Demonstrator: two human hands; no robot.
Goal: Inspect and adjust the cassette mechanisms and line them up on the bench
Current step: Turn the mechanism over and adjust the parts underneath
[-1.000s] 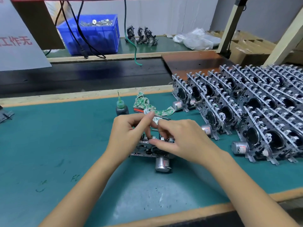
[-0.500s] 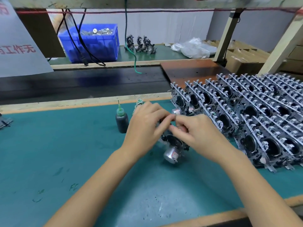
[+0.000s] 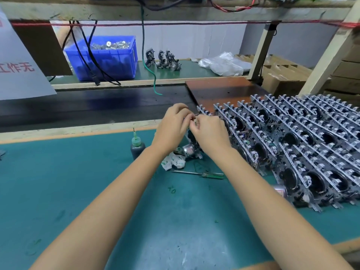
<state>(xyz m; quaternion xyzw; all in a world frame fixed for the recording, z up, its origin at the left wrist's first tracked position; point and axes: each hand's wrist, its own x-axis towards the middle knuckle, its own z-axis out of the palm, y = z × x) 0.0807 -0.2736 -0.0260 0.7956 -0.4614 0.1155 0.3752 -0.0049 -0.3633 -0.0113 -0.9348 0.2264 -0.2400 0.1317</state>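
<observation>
Across the green bench mat (image 3: 81, 191), the biggest thing was the block of finished cassette mechanisms (image 3: 303, 149), standing on edge in slanted rows that filled the right side from near to far. Behind it lay a brown board (image 3: 224, 90), and on the far shelf a blue bin (image 3: 105, 57) of metal parts, with three more mechanisms just to its right.

At the left end of the far row, both hands held one cassette mechanism (image 3: 191, 147) upright, its silver motor toward the near side. The left hand (image 3: 172, 127) had its fingers curled round the top left of the frame; the right hand (image 3: 209, 133) gripped the top right, fingertips pinched together over the upper edge. The unit looked close beside the row, though whether it touched the neighbour could not be told.

To place it well, I would judge that it should lean at the same slant as the rest and sit with its foot in line with the row's end, and be lowered gently so the row is not knocked over.

Smaller things sat near: a dark oil bottle (image 3: 137, 147) with a green nozzle to the left, a crumpled printed rag (image 3: 173, 161) under the motor, and a thin green-handled screwdriver (image 3: 200, 174) on the near side.
</observation>
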